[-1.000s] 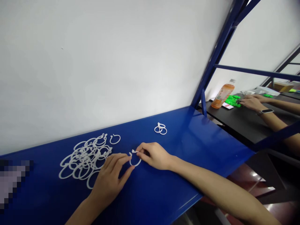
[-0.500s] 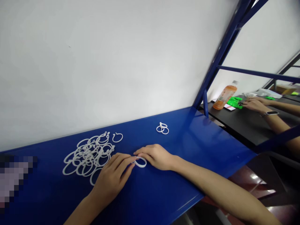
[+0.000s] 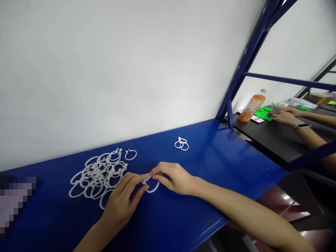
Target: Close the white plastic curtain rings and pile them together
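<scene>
Both my hands pinch one white plastic ring (image 3: 151, 186) just above the blue shelf (image 3: 199, 196). My left hand (image 3: 123, 201) grips its left end with thumb and fingers. My right hand (image 3: 173, 177) holds the right side, fingers curled over it. A tangled pile of white rings (image 3: 98, 175) lies just left of my left hand. One single open ring (image 3: 130, 154) rests behind the pile. A small linked pair of rings (image 3: 181, 144) lies farther back to the right.
A white wall runs behind the shelf. A blue frame post (image 3: 244, 63) rises at the right. Beyond it, another person's hands (image 3: 285, 115) rest on a black table (image 3: 273, 136) beside an orange bottle (image 3: 252, 105) and green pieces (image 3: 262, 113).
The ring was held upright, then laid flat near the shelf, and now it is tilted up again between both hands. The hands stayed in about the same place.
</scene>
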The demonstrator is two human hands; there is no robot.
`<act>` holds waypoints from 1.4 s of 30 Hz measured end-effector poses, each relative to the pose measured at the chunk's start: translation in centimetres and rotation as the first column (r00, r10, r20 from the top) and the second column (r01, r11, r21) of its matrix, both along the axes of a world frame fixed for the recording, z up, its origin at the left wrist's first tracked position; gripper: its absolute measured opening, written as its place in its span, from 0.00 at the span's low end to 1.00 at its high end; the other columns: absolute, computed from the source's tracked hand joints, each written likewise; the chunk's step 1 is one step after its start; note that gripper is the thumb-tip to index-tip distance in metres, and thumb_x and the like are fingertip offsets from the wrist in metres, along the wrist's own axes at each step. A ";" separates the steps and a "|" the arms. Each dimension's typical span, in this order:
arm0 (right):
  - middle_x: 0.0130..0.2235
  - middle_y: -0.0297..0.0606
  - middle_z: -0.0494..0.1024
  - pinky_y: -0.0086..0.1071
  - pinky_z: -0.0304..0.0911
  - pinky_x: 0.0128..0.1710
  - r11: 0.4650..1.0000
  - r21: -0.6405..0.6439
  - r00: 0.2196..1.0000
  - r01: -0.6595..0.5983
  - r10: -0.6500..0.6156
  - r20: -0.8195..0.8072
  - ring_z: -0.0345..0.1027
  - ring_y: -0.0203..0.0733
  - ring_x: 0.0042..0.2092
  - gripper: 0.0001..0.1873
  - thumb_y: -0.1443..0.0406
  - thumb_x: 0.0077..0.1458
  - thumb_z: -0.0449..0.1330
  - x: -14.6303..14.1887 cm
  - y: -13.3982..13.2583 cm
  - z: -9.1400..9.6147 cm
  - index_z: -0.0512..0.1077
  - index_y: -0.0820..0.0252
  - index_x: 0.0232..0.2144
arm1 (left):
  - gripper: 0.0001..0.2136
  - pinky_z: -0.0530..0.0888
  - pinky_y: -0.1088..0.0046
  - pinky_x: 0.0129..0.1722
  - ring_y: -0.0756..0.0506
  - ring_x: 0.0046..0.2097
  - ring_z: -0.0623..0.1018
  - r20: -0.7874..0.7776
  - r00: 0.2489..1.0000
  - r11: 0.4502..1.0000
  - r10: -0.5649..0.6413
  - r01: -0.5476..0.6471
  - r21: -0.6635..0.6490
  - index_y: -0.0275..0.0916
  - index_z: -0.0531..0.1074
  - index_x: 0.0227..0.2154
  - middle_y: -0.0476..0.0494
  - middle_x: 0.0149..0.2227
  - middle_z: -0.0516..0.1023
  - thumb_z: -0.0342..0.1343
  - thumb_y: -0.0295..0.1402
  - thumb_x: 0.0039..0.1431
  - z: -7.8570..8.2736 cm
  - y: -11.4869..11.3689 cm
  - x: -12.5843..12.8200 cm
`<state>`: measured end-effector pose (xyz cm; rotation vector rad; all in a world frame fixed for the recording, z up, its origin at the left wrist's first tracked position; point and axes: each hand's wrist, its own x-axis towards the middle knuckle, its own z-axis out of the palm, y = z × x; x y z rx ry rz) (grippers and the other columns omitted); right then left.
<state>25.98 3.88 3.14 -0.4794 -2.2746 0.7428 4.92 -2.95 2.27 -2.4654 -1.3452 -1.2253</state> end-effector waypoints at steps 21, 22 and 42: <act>0.39 0.42 0.78 0.31 0.66 0.43 0.958 0.203 0.956 -0.202 0.148 0.253 0.70 0.40 0.41 0.12 0.66 0.71 0.48 0.2 -0.1 -0.2 0.71 0.63 0.42 | 0.08 0.72 0.72 0.38 0.49 0.34 0.75 0.019 0.996 0.995 -0.093 0.093 -0.033 0.43 0.73 0.30 0.52 0.27 0.77 0.54 0.31 0.66 -0.3 0.4 -0.5; 0.39 0.42 0.77 0.31 0.67 0.43 0.968 0.187 0.962 -0.169 0.121 0.243 0.71 0.39 0.41 0.12 0.65 0.71 0.48 0.1 0.0 -0.4 0.71 0.62 0.42 | 0.07 0.72 0.72 0.38 0.49 0.34 0.75 0.019 0.998 0.997 -0.066 0.066 -0.037 0.43 0.73 0.31 0.52 0.28 0.78 0.54 0.33 0.66 -0.4 0.5 -0.5; 0.40 0.39 0.78 0.29 0.67 0.42 0.996 0.024 0.992 0.089 -0.090 0.086 0.73 0.38 0.41 0.07 0.62 0.67 0.57 -0.2 1.0 -1.2 0.71 0.60 0.38 | 0.03 0.73 0.70 0.44 0.47 0.40 0.76 -0.033 0.998 0.995 -0.057 0.054 -0.084 0.43 0.73 0.33 0.49 0.35 0.78 0.56 0.33 0.64 -0.3 0.4 0.5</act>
